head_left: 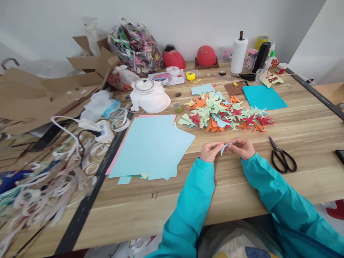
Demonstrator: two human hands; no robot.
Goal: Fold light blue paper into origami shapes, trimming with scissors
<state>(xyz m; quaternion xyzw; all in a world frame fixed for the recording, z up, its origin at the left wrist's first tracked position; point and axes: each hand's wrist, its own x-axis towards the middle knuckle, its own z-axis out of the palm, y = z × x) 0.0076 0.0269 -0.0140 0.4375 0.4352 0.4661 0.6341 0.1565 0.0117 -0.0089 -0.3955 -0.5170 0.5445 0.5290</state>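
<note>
Between my two hands is a small piece of light blue folded paper [225, 146], held just above the wooden table. My left hand [211, 151] pinches its left end between thumb and fingers. On the other side, my right hand [243, 147] grips the right end, its fingertips partly covering the paper. Beyond my hands lies a heap of folded paper shapes [215, 107] in green, orange, red and blue. Black-handled scissors [283, 157] rest to the right of my right hand. A stack of light blue paper sheets [150, 147] lies left of my left hand.
Small blue paper pieces [202, 89] and a turquoise square sheet [264, 96] lie behind the heap. A white bottle-shaped object [239, 53] and a red pincushion-like dome [206, 55] stand by the wall. Tangled ribbons [40, 197], a power strip [103, 132] and cardboard [53, 86] crowd the left.
</note>
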